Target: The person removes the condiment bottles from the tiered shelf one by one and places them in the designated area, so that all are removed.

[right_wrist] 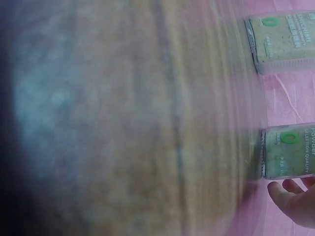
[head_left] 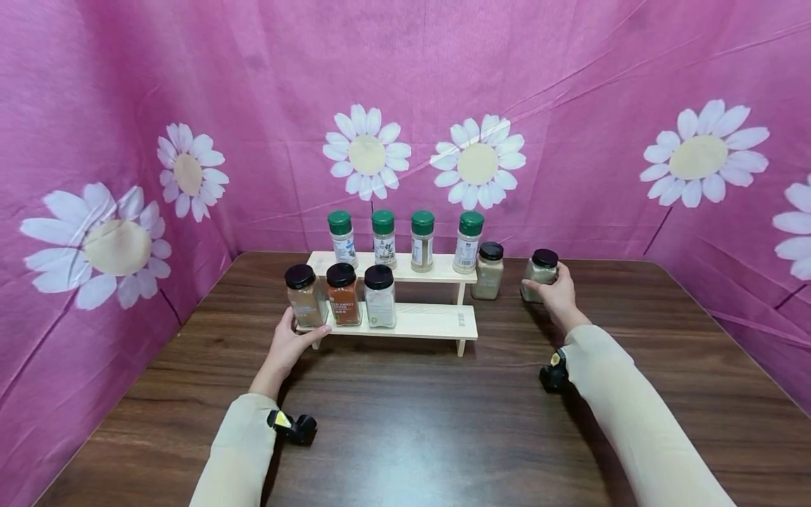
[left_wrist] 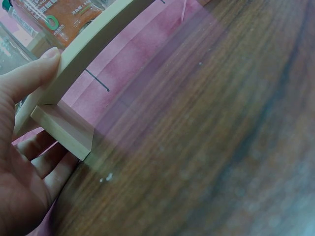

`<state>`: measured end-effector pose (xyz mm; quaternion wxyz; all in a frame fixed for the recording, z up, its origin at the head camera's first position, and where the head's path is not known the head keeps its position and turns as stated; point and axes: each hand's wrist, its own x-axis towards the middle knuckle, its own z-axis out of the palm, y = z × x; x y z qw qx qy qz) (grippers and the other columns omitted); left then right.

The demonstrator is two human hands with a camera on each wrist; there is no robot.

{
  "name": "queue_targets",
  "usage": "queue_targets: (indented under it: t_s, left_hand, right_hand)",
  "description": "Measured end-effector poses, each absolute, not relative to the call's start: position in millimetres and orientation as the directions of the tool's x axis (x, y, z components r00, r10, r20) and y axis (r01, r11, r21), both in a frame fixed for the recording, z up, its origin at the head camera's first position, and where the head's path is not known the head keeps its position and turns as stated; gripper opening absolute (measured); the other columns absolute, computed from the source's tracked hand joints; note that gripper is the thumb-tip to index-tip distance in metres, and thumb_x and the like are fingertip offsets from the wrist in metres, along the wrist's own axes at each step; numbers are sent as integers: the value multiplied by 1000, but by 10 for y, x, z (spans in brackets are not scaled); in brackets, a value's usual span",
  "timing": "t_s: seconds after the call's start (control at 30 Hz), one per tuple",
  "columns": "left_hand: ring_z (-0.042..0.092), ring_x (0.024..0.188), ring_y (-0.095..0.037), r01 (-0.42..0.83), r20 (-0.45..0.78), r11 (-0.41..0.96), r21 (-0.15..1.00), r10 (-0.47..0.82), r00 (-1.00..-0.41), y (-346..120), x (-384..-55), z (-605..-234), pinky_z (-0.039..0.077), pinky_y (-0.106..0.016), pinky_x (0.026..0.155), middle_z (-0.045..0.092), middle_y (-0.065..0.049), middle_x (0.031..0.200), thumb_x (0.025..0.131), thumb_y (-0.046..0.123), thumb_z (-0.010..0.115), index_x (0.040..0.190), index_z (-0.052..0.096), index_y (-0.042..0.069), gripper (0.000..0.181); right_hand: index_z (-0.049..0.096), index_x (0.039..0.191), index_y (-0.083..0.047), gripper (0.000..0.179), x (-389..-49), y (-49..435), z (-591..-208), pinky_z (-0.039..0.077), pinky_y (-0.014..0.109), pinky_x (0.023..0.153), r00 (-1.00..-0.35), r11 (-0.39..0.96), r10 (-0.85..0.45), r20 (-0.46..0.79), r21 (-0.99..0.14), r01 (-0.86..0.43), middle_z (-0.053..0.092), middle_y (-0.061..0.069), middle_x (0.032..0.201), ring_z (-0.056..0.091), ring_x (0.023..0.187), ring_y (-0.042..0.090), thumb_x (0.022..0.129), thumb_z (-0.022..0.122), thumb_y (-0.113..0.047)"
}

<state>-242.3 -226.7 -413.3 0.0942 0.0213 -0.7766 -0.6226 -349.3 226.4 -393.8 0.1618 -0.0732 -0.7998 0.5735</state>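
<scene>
Dark wood table point(head_left: 412, 422) across the lower frame; pale rack point(head_left: 437, 320) at centre. Left arm enters lower left, left hand point(head_left: 291, 346) gripping the rack's left end. Right arm reaches up from lower right, right hand point(head_left: 560, 299) curved beside a black-lidded jar point(head_left: 538, 273), right of centre; whether fingers grip it, cannot tell. Only left wrist view shows fingers point(left_wrist: 54, 167) behind the rack leg point(left_wrist: 66, 128); only right wrist view, the jar's green ring mark point(right_wrist: 289, 138).
</scene>
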Motion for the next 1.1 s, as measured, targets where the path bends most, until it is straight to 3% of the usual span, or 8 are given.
queue_targets:
  t_s: [0.17, 0.43, 0.63, 0.9, 1.1]
  left_hand:
    - [36, 109, -22, 86, 122, 225, 971, -150, -981, -2262, -2419, -4134, 23, -35, 93, 42, -16, 121, 71, 11, 71, 126, 31, 3, 68]
    - [36, 109, -22, 83, 119, 226, 971, -150, -981, -2251, -2419, -4133, 24, -35, 92, 42, -16, 121, 70, 12, 71, 125, 32, 4, 68]
    - [36, 110, -23, 84, 117, 215, 973, -146, -982, -2241, -2419, -4132, 24, -35, 92, 41, -16, 122, 70, 11, 71, 126, 31, 4, 69]
    - [37, 108, -22, 100, 133, 200, 975, -156, -979, -2248, -2418, -4128, 26, -34, 91, 42, -16, 121, 70, 8, 71, 125, 32, 4, 67]
    - [37, 108, -22, 93, 126, 207, 974, -156, -980, -2254, -2401, -4129, 27, -34, 89, 41, -16, 122, 70, 10, 71, 125, 32, 4, 68]
  right_hand:
    - [20, 130, 3, 73, -3453, 2294, -3945, 29, 37, 91, -943, 322, 296, 152, -945, -51, 34, 23, 126, 34, 112, 31, 74, 65, -3]
    - [16, 132, 0, 91, -3713, 2545, -4312, 30, 39, 91, -940, 312, 271, 209, -942, -120, 32, 23, 128, 33, 113, 33, 68, 74, -28]
    - [13, 133, 1, 90, -3515, 2512, -4177, 30, 38, 92, -941, 334, 290, 177, -940, -74, 30, 25, 129, 30, 115, 34, 70, 71, -28]
    - [13, 133, 4, 82, -3132, 2380, -3823, 26, 42, 93, -948, 322, 269, 172, -943, -80, 26, 29, 128, 26, 116, 38, 73, 67, -12]
    - [16, 133, 3, 89, -3226, 2505, -4037, 26, 39, 94, -941, 348, 256, 220, -930, -122, 27, 29, 127, 28, 115, 38, 71, 71, -28]
